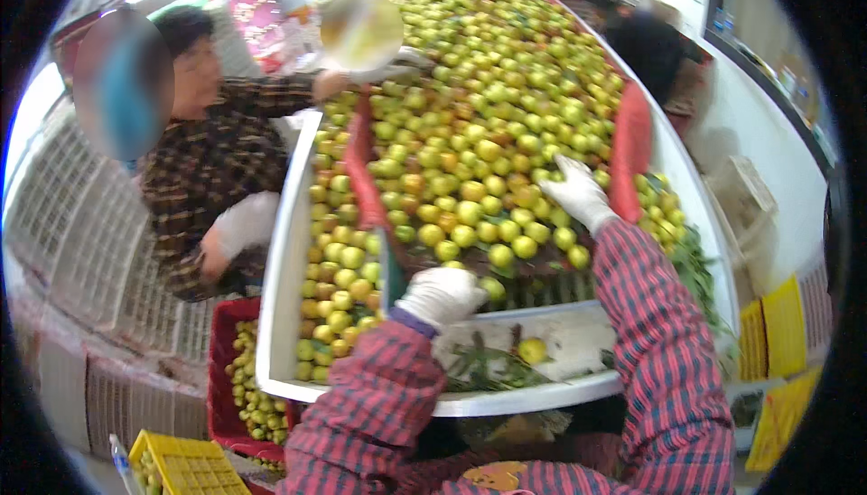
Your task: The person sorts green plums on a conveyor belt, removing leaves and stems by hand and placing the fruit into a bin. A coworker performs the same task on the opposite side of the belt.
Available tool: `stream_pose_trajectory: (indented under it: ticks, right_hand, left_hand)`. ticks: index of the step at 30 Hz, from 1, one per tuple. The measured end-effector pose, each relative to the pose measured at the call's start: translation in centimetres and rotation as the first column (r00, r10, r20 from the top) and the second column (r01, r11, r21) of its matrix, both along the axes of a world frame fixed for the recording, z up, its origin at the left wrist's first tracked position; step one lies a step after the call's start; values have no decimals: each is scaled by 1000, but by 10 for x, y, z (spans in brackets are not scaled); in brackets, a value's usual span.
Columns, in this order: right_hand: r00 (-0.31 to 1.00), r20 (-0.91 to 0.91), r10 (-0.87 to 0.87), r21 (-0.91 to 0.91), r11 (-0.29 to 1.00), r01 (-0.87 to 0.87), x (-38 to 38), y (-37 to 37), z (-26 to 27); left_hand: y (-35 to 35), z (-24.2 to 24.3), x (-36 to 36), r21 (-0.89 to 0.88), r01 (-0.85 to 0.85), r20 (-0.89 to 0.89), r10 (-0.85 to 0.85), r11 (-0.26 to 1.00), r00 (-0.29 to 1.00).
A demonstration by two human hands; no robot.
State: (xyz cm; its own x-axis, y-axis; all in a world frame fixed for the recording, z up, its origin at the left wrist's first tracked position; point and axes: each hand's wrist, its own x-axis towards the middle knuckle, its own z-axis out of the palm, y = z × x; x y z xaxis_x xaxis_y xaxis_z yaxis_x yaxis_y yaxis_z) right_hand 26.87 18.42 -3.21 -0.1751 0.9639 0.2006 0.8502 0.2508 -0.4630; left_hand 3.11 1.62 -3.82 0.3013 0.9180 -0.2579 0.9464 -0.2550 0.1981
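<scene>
A large heap of green and yellowish round fruit (pixel 488 149) covers the long white-rimmed sorting table (pixel 528 397). My left hand (pixel 443 297), in a white glove, is at the near end of the heap, beside a green fruit (pixel 493 289); its fingers are partly hidden, so whether it holds anything cannot be told. Farther right, my gloved right hand (pixel 579 190) reaches over the fruit with thumb and fingers apart and nothing seen in it. Just in front of me, the near trough holds green leaves (pixel 484 366) and a single yellow-green fruit (pixel 533 351).
At the left, a co-worker (pixel 217 136) reaches a gloved hand over the heap. Red padded dividers (pixel 362 170) separate side channels of fruit. A red crate (pixel 223 373) and yellow crate (pixel 193 464) stand lower left; yellow crates (pixel 786 325) stand right. Another person (pixel 643 48) is upper right.
</scene>
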Motion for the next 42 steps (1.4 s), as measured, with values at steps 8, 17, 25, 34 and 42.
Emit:
stream_pose_trajectory:
  ticks: [8,17,25,34,42]
  right_hand:
    - [901,44,432,-151,894,-422,-47,-20,2]
    - [629,-197,752,-303,564,-768,-72,-57,10]
    - [986,-135,-96,260,957,128,2,56,27]
    - [944,-329,12,-102,994,-48,-9,54,13]
    - [843,-368,393,-190,855,-482,-51,19,17]
  left_hand:
    - [2,16,11,-135,-103,6,105,985,995]
    - [-6,14,5,-78,-28,26,30,997,999]
    - [-6,18,6,-125,-47,-24,44,991,999]
    - [-12,33,16,-27,29,30,-28,999,999]
    - [-9,25,11,-133,-64,34,69,989,997]
